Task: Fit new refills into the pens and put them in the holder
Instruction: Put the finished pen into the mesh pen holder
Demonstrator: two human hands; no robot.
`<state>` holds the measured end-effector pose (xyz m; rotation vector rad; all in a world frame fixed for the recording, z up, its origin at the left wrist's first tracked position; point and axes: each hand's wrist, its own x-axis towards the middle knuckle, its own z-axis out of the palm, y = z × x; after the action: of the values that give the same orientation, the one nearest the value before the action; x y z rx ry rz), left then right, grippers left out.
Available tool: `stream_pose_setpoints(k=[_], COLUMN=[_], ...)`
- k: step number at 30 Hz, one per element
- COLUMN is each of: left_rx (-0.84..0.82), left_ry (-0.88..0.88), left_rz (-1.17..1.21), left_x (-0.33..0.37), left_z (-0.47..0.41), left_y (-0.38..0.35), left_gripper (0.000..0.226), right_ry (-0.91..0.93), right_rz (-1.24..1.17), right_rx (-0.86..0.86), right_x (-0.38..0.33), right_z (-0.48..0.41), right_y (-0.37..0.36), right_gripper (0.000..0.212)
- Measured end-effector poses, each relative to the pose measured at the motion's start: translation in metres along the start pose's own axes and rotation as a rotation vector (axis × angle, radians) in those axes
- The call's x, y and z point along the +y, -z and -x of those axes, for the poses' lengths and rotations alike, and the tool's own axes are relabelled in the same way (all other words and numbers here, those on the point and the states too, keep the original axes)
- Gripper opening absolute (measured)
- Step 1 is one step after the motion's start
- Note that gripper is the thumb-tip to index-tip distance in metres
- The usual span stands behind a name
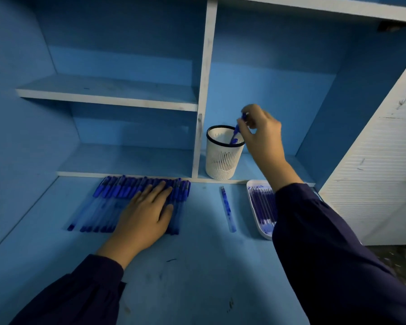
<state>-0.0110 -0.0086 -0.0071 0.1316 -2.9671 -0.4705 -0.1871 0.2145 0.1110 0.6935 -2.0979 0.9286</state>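
Note:
A white mesh pen holder point(222, 160) with a dark rim stands on the low shelf to the right of the divider. My right hand point(263, 134) pinches a blue pen point(236, 131) over the holder's rim, and the pen's lower end is inside the holder. A row of several blue-capped pens point(117, 195) lies on the blue desk. My left hand point(145, 214) rests flat on the right part of that row. One loose refill point(227, 208) lies alone between the row and a white tray point(259, 225) of several blue refills.
The blue desk surface point(197, 266) stretches toward me. A white vertical divider point(203, 102) stands just left of the holder, with a white shelf point(108, 92) above on the left. A white ribbed panel point(380, 172) closes the right side.

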Motion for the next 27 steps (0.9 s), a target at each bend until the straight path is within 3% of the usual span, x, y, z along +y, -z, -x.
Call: stream_pose_setpoints(k=[10,14,19,27], left_rx=[0.041,0.076,0.079,0.041], left_ry=[-0.064,-0.134,-0.137,-0.096], left_rz=[0.009,0.003,-0.007,0.000], left_x=[-0.004,-0.004,-0.004,-0.006], left_z=[0.004,0.018,0.030,0.030], left_y=[-0.002,-0.002,-0.002,-0.005], left_gripper=[0.079,0.066,0.062,0.075], right_ry=[-0.129,-0.069,-0.096,-0.028], right_rz=[-0.074,-0.092,-0.225,-0.189], right_rx=[0.138,-0.069,-0.556,-0.664], right_x=[-0.037,-0.064,-0.071,-0.067], right_z=[0.069,0.112,0.145,0.159], right_y=[0.024,0.016,-0.010,-0.033], right_gripper=[0.012,0.011,0.026,0.029])
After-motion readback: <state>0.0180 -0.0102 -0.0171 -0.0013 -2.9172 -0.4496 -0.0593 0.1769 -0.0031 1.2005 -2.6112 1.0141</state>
